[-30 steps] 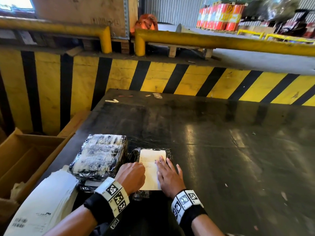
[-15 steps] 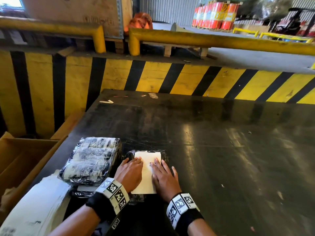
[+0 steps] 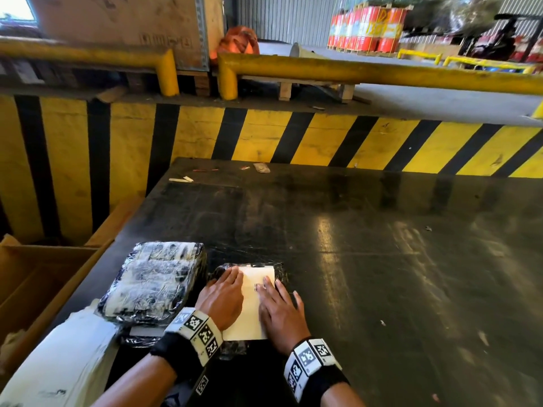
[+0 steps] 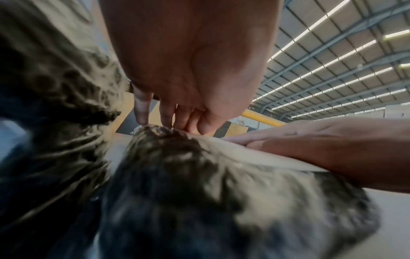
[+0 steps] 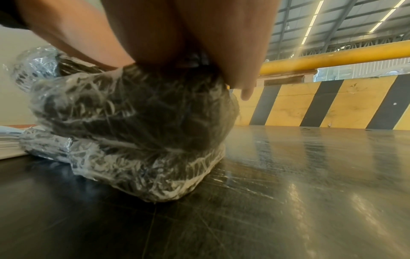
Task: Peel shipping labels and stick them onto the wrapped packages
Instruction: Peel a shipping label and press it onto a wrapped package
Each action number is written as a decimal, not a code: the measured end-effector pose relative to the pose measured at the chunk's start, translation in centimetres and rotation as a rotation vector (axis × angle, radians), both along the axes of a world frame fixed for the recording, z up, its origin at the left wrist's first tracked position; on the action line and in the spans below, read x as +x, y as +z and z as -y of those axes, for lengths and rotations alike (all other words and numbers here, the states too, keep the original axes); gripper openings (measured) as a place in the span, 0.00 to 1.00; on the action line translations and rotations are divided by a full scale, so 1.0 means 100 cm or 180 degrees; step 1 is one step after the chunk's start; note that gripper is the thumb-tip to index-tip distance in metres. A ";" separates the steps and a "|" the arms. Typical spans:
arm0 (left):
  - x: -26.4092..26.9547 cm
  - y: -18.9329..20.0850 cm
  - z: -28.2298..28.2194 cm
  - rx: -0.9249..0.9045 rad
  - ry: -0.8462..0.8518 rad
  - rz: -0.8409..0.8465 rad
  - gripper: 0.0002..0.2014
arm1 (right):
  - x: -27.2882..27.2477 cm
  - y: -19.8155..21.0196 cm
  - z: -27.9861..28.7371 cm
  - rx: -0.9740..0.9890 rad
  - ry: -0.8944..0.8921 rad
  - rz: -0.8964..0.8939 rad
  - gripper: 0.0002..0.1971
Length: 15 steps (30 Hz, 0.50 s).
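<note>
A small black package (image 3: 280,267) wrapped in clear film lies near the front left of the dark table (image 3: 367,259). A pale shipping label (image 3: 254,301) covers its top. My left hand (image 3: 224,295) lies flat on the label's left side, fingers straight. My right hand (image 3: 277,308) lies flat on its right side, fingers spread. In the right wrist view the film-wrapped package (image 5: 133,126) sits under my palm. In the left wrist view my left fingers (image 4: 142,112) touch the package's far edge.
A larger film-wrapped package (image 3: 152,284) lies just left of the small one, on other wrapped items. A white roll of labels (image 3: 67,365) sits at the front left corner. A cardboard box (image 3: 38,283) stands off the table's left edge. A yellow-black striped barrier (image 3: 323,142) borders the back.
My left hand has uncurled from a fist and slid forward flat on the label. My right hand has moved slightly forward along the label.
</note>
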State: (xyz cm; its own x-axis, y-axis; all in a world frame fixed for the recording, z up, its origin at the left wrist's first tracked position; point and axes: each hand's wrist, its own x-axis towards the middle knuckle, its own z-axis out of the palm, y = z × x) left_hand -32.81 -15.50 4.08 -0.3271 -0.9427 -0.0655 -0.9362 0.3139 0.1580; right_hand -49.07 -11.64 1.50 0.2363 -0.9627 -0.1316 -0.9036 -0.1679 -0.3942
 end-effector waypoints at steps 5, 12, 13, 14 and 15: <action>0.009 -0.027 -0.023 -0.0543 -0.0078 -0.0672 0.42 | 0.002 0.000 -0.003 -0.0107 -0.0066 0.0107 0.25; 0.008 -0.061 -0.053 0.0321 0.0946 -0.2638 0.42 | -0.002 -0.012 -0.017 -0.0498 -0.0693 0.1212 0.35; 0.007 -0.061 -0.057 0.0378 0.1122 -0.2784 0.42 | -0.004 -0.015 -0.020 -0.0432 -0.0882 0.1424 0.37; 0.006 -0.060 -0.062 0.0399 0.1237 -0.2915 0.41 | -0.005 -0.018 -0.023 -0.0314 -0.1019 0.1614 0.38; 0.004 -0.058 -0.065 0.0352 0.1289 -0.3035 0.38 | -0.006 -0.020 -0.026 -0.0180 -0.1088 0.1774 0.38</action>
State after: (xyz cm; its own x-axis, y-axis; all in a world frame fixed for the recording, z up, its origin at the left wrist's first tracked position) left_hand -32.38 -9.03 -1.76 0.0509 -0.9980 -0.0388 -0.4397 -0.0572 0.8963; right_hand -49.72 -9.09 -0.51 -0.0662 -0.9975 -0.0248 -0.5727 0.0583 -0.8177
